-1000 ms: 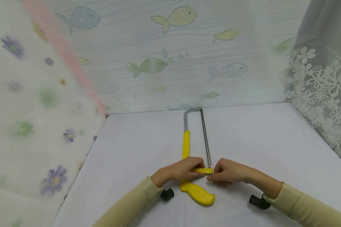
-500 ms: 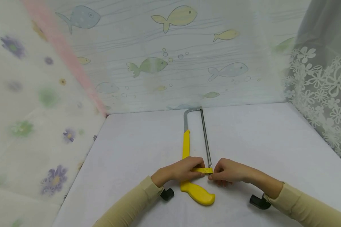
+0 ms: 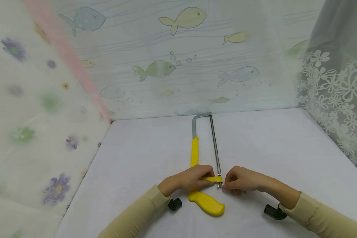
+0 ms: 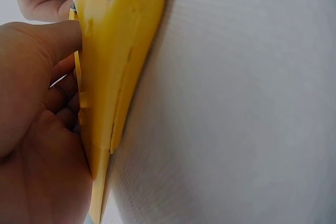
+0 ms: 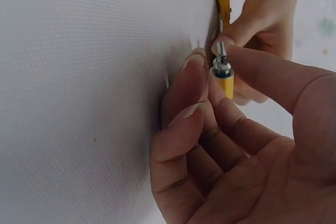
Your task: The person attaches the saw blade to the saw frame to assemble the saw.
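Observation:
A hacksaw (image 3: pixel 194 152) with a yellow handle and grey metal frame lies flat on the white table, its blade (image 3: pixel 215 142) on the right side. My left hand (image 3: pixel 194 177) grips the yellow frame near its short front arm; in the left wrist view its thumb (image 4: pixel 65 38) presses the yellow side. At that arm's end sits a small silver wing nut (image 3: pixel 220 186), which shows its threaded end in the right wrist view. My right hand (image 3: pixel 245 180) has curled fingers at the nut's right side, with the thumb (image 5: pixel 262 69) and forefinger tips around it.
White cloth covers the table (image 3: pixel 142 145). Behind it hangs a fish-print curtain (image 3: pixel 166 82), with a flowered sheet (image 3: pixel 41 132) at left and a lace curtain (image 3: pixel 339 79) at right. Black wrist-camera mounts (image 3: pixel 175 204) sit under both forearms.
My right hand has shifted slightly right, so the wing nut shows in the head view. The left hand and the hacksaw have stayed in place.

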`<state>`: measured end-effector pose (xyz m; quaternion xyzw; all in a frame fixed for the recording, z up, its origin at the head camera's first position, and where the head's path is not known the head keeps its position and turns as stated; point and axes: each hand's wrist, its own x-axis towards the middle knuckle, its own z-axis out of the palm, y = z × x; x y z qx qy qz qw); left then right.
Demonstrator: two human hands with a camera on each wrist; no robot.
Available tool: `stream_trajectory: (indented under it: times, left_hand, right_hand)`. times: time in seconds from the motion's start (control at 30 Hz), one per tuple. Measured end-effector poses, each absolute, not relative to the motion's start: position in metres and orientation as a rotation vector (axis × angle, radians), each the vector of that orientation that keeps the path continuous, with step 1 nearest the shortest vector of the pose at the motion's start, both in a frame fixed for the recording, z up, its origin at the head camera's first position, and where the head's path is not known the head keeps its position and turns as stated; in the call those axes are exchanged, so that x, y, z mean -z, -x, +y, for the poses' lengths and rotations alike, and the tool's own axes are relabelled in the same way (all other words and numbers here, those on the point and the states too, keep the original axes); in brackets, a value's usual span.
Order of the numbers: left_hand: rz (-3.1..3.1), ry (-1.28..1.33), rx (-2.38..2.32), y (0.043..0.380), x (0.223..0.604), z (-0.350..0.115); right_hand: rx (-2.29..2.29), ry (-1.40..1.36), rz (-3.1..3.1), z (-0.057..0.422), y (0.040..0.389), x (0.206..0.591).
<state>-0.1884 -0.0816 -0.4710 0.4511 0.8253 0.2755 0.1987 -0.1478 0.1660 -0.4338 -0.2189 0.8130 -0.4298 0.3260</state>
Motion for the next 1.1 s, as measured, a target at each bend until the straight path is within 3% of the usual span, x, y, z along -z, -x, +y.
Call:
stream_trajectory:
  times: [1.1]
  left_hand:
    - [2.305,-1.258,-0.768,0.187,0.468,-0.081]
  right_hand:
    - [1.104,0.544,2.150,0.156,0.148,0.436]
